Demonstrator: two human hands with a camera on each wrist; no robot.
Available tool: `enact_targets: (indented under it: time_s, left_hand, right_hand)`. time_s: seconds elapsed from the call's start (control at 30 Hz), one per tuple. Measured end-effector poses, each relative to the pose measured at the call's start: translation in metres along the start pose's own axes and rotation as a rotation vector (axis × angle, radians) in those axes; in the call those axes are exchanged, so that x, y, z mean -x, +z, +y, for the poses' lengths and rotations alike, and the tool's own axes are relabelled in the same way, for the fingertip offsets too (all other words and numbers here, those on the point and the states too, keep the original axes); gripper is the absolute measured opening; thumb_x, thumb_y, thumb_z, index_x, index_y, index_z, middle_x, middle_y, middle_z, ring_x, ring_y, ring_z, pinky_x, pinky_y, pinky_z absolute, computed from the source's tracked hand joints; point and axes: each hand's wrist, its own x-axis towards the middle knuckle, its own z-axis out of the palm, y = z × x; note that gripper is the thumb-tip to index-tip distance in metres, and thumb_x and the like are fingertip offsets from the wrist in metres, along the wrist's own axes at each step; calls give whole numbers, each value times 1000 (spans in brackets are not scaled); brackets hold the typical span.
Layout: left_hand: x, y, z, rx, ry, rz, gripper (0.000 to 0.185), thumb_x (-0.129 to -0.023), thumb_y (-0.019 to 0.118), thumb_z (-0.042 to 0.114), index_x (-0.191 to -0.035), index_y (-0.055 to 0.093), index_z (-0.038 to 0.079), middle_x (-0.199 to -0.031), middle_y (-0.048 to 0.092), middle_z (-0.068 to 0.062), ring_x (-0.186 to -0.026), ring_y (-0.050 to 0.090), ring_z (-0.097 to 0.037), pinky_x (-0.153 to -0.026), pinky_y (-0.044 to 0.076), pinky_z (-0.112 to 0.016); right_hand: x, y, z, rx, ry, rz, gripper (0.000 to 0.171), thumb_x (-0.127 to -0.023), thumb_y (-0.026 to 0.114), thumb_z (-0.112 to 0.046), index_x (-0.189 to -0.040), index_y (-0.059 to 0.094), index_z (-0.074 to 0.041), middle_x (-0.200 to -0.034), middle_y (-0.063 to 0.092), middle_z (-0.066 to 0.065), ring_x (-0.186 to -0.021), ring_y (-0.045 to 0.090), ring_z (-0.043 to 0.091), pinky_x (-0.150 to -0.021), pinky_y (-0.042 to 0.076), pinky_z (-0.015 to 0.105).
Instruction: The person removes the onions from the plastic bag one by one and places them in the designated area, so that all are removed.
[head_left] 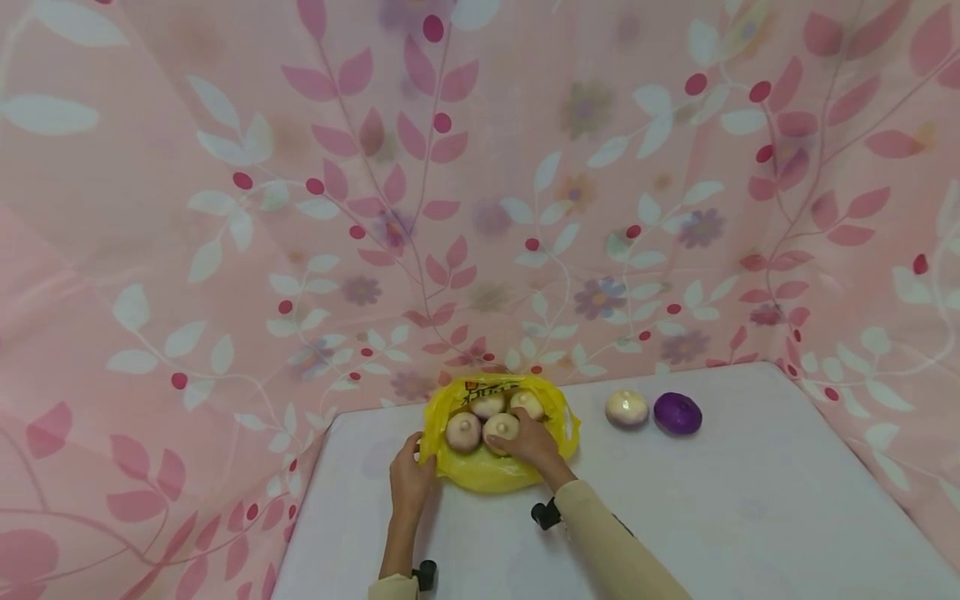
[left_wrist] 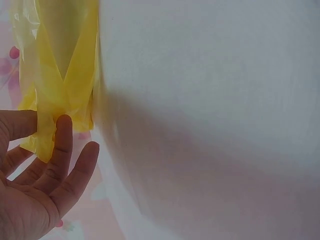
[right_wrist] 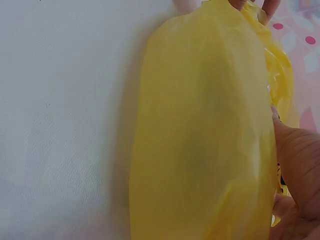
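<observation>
**Four onions bagged, two left out**

Four pale onions [head_left: 483,421] sit in the yellow bag [head_left: 480,471] on the table [head_left: 750,517]. The left hand [head_left: 408,479] pinches the bag's edge; the right hand [head_left: 528,442] cups one onion. A white onion [head_left: 627,407] and purple onion [head_left: 677,413] wait outside. The bag's red print is unreadable.

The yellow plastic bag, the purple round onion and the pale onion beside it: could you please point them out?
yellow plastic bag [head_left: 480,475]: head view, front wall.
purple round onion [head_left: 677,413]: head view, top middle.
pale round onion [head_left: 627,407]: head view, top middle.
</observation>
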Motion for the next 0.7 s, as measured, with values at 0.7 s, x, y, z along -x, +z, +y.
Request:
enact_targets:
  time_s: [0.7]
  left_hand:
    - [-1,-3,4,-19,-14,-8,41,-83,74,1,-122,64,2,-108,69,-17,-96,65,-36,-84,53,-50]
  right_hand:
    - [3,-8,0,-58,-94,-3,73,-84,75,-47,-137,48,-3,-126,60,16,-110,58,34,-96,46,51]
